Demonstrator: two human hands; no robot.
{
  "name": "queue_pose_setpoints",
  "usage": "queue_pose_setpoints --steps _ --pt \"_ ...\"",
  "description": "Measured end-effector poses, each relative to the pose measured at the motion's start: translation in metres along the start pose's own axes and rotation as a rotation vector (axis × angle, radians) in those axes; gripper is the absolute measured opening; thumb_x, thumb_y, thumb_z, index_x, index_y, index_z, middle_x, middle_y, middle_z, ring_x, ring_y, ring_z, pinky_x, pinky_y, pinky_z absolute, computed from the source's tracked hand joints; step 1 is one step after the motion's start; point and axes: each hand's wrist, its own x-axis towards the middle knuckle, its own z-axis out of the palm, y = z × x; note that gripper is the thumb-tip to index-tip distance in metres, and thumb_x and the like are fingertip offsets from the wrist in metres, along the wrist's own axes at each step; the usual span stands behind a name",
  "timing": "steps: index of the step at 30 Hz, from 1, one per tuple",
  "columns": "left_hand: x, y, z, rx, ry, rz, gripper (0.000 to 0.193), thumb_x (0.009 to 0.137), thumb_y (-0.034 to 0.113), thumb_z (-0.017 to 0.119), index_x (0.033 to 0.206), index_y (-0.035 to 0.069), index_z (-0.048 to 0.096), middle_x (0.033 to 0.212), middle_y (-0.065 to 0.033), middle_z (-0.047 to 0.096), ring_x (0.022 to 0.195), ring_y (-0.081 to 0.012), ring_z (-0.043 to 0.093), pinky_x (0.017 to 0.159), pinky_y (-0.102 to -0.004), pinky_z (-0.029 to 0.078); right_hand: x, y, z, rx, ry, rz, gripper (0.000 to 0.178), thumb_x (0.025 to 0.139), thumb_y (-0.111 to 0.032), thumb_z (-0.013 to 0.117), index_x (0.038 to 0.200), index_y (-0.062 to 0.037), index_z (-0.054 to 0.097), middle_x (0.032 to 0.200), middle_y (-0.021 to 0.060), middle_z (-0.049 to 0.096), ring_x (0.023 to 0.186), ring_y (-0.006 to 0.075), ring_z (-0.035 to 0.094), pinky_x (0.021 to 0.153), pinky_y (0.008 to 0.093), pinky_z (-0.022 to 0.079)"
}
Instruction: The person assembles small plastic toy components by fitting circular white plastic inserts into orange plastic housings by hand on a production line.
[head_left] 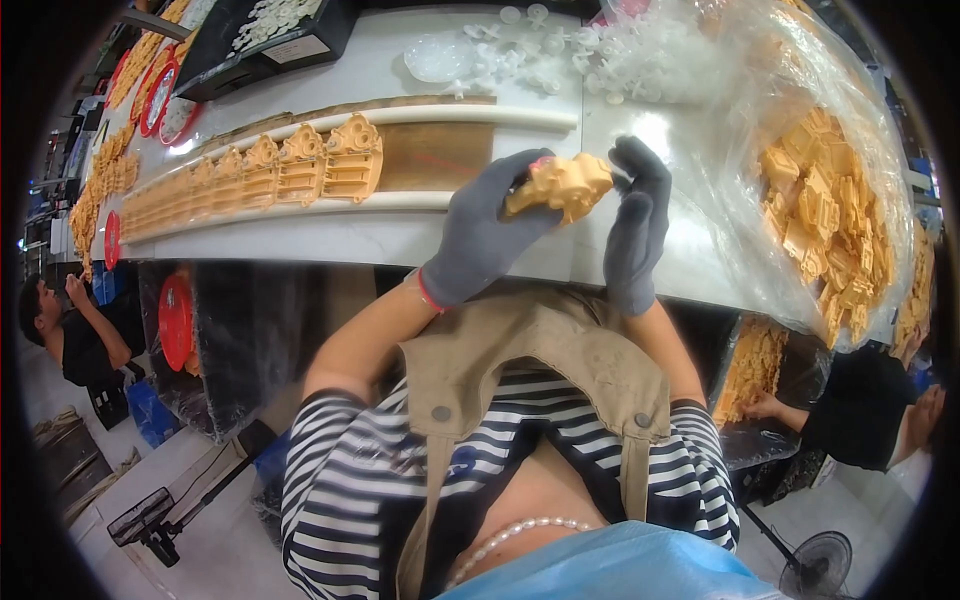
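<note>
My left hand [478, 238], in a grey glove with a red cuff edge, grips a yellow-orange moulded plastic part [572, 186] above the table's near edge. The part has a bumpy, rounded outline, and a small pink patch shows beside the left fingers. Just right of it is my gloved right hand [635, 235], fingers curved and apart from the thumb, with nothing visible in it. A row of similar moulded parts [300, 165] lies to the left, between two white rails [400, 200] along a brown strip.
Small translucent plastic pieces [540, 55] are heaped at the table's back. A clear bag [735, 165] of yellow-orange parts [825, 210] stands at right. Back left is a black bin [225, 70] with white pieces. Other people [95, 330] work on both sides; a fan [815, 565] stands lower right.
</note>
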Motion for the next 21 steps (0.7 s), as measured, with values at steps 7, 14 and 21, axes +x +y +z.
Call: queue_pose_setpoints --steps 7,14,21 --pt "0.003 0.02 0.005 0.404 -0.051 0.309 0.053 0.077 0.016 0.076 0.123 0.003 0.055 0.102 -0.0132 0.063 0.094 -0.0257 0.063 0.085 -0.0345 0.05 0.005 -0.005 0.017 0.175 -0.027 -0.065 0.025 0.097 -0.022 0.048 0.088 0.0005 0.053 0.085 0.0048 0.054 0.076 0.0123 0.049 0.07 0.0251 0.041" --pt "-0.005 0.014 0.013 0.173 -0.008 0.342 0.058 0.076 0.012 0.078 0.127 0.002 0.052 0.112 -0.0151 0.063 0.096 -0.0261 0.066 0.082 -0.0334 0.053 0.008 -0.011 0.011 -0.065 -0.134 -0.051 0.038 0.096 -0.033 0.049 0.078 -0.0002 0.052 0.076 0.0045 0.052 0.07 0.0116 0.046 0.065 0.0253 0.038" --pt "-0.01 0.019 0.012 0.266 0.027 0.416 0.058 0.071 0.007 0.078 0.124 0.003 0.054 0.112 -0.0163 0.062 0.095 -0.0316 0.064 0.079 -0.0366 0.053 0.006 -0.015 0.022 -0.058 -0.091 -0.008 0.042 0.1 -0.033 0.041 0.075 -0.0005 0.051 0.075 0.0039 0.052 0.068 0.0105 0.044 0.064 0.0243 0.037"
